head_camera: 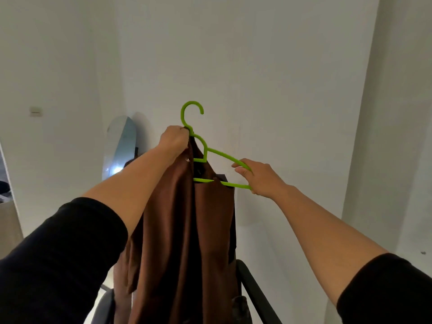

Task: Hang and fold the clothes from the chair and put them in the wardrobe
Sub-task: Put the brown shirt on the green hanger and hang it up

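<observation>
Here the left hand [174,141] pinches the brown garment [177,225] at the green hanger [210,153] neck, whose bare arm slants down-right into the gripping right hand [259,176].

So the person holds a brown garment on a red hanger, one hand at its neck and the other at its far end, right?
Not quite: the hanger is bright green, not red. The head view shows the left hand gripping its neck along with the brown garment, and the right hand holding its far end.
</observation>
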### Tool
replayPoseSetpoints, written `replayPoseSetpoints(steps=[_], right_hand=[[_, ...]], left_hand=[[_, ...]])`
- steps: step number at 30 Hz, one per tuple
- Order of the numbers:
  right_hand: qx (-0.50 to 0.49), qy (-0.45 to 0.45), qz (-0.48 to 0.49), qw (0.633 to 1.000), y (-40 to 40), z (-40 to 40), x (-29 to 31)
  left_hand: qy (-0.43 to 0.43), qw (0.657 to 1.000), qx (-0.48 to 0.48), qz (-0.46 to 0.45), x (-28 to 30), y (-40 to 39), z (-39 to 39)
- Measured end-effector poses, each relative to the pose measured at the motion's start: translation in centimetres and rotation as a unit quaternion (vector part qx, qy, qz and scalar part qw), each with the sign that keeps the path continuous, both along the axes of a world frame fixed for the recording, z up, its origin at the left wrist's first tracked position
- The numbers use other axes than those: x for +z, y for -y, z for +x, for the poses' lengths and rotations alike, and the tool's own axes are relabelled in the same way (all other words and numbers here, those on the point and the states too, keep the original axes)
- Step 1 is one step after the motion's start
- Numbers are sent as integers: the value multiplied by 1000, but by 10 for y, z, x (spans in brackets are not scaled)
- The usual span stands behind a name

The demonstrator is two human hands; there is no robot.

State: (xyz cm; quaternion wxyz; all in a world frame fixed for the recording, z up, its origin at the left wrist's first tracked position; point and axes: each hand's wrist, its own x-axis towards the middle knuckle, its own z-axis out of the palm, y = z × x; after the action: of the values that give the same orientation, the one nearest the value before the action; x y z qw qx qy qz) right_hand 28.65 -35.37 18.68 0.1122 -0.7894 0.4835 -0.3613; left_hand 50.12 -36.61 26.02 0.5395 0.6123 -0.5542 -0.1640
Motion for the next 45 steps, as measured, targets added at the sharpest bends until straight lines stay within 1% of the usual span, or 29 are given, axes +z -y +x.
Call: replayPoseSetpoints(steps=[2, 3, 4, 5, 7, 8, 10, 11, 14, 16, 17, 20, 22, 27, 30, 33, 35, 40, 43, 45], right_hand=[[35, 64, 27, 997, -1, 6, 0], [51, 83, 40, 994, 0, 9, -1], [67, 88, 52, 993, -1, 12, -1], [83, 79, 63, 991, -1, 14, -1], [117, 29, 99, 988, -1, 17, -1], [135, -12, 124, 983, -2, 19, 1], [163, -102, 177, 965, -3, 23, 4], [171, -130, 202, 955, -4, 26, 5], [182, -161, 240, 940, -7, 35, 6], [183, -172, 227, 941, -6, 39, 2], [185, -162, 210, 946, -3, 40, 0], [199, -84, 169, 962, 4, 40, -7], [204, -50, 176, 962, 7, 40, -10], [192, -116, 231, 947, 6, 47, -7], [149, -187, 246, 939, 6, 53, -8], [83, -258, 227, 935, 5, 52, -10], [79, -276, 197, 938, 4, 46, -12], [139, -223, 126, 957, 3, 27, -13], [148, -184, 142, 961, 3, 25, -10], [148, -146, 171, 963, 2, 23, -6]], left_hand=[[0, 1000, -4, -4, 10, -4, -5], [1, 1000, -15, 1, 15, -6, -8], [13, 1000, -11, 4, 18, -7, -10], [44, 999, 16, -2, 19, -7, -12], [116, 989, 80, -36, 18, -6, -12], [134, 985, 98, -52, 17, -5, -11], [139, 982, 100, -76, 18, -4, -11], [137, 982, 95, -87, 19, -3, -10], [120, 982, 88, -115, 18, -3, -9], [96, 985, 83, -119, 18, -3, -7], [84, 986, 82, -117, 18, -3, -6], [81, 986, 92, -111, 20, -6, -1], [89, 985, 98, -111, 21, -7, 3], [94, 986, 81, -114, 16, -7, 5], [93, 987, 62, -116, 13, -8, 5], [82, 988, 54, -116, 9, -6, 7], [63, 989, 64, -115, 7, -5, 12], [-3, 984, 117, -134, 2, 1, 36], [-66, 978, 138, -143, -6, 6, 40], [-87, 974, 152, -146, -9, 9, 42]])
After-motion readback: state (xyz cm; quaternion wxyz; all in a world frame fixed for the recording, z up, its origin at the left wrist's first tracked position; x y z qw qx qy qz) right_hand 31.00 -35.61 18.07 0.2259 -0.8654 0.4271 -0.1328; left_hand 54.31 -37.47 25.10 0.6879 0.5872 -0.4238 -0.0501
